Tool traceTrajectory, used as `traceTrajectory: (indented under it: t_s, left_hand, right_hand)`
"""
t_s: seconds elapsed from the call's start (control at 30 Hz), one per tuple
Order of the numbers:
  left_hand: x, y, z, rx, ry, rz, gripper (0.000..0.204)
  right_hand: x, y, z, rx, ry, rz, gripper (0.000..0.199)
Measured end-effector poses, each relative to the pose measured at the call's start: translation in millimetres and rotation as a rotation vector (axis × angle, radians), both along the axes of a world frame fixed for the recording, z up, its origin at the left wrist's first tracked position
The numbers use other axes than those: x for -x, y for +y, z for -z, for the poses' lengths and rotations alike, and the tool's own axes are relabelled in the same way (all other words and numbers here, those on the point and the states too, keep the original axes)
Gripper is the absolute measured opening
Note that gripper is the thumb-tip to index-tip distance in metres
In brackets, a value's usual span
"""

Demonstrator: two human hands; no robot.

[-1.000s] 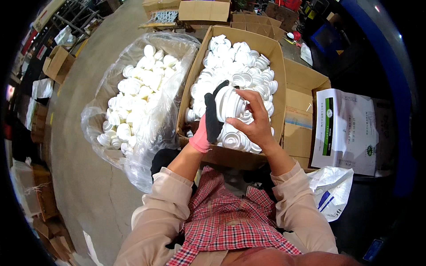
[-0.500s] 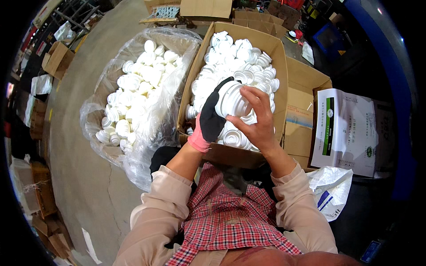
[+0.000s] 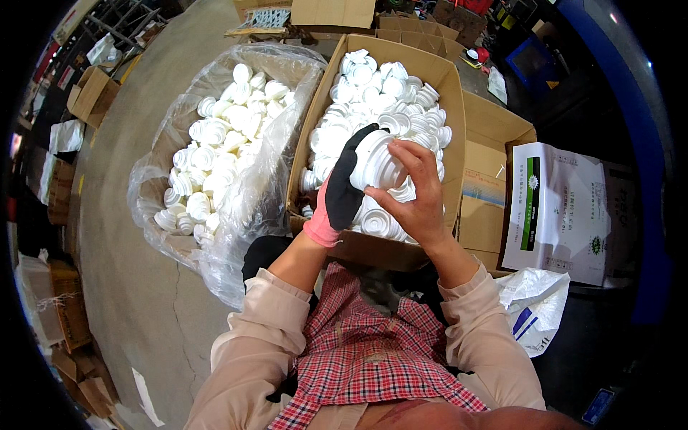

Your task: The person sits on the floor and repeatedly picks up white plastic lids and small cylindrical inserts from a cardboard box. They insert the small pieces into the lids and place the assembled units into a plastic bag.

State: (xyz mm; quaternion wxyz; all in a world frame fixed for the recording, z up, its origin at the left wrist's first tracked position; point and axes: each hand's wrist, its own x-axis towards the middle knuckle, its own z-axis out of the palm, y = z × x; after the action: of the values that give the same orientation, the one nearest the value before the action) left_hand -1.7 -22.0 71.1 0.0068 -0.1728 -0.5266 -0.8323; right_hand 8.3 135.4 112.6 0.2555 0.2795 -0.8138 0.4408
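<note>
A round white plastic part with stepped rings point(image 3: 375, 162) is held up between my two hands, over a cardboard box point(image 3: 459, 136) full of similar white parts. My left hand point(image 3: 341, 195), in a black-and-pink glove, closes round its left side. On the right, my bare right hand point(image 3: 418, 193) grips its edge between thumb and fingers. Beneath my hands, more ringed parts point(image 3: 380, 223) lie heaped in the box. Part of the held piece is hidden by the fingers.
A clear plastic bag liner point(image 3: 154, 143) to the left holds a pile of white parts point(image 3: 204, 154). Right of the box are an open carton point(image 3: 480, 229), a printed white sheet point(image 3: 566, 208) and a white plastic bag point(image 3: 537, 304). Other cartons point(image 3: 333, 13) stand beyond.
The white part has turned slightly between my hands. Both hands stay in nearly the same place and keep their hold.
</note>
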Motion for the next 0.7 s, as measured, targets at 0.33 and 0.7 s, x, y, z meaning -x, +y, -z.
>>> traceTrajectory:
  t_s: [0.33, 0.7]
  left_hand:
    - [-3.1, 4.4, -21.5, 0.186, -0.036, 0.122, 0.071]
    - [-21.7, 26.8, 7.3, 0.738, 0.092, -0.289, 0.047]
  right_hand:
    - [15.4, 11.8, 7.9, 0.553, -0.421, -0.143, 0.052]
    - [26.7, 19.9, 22.0, 0.386, -0.406, 0.215, 0.053]
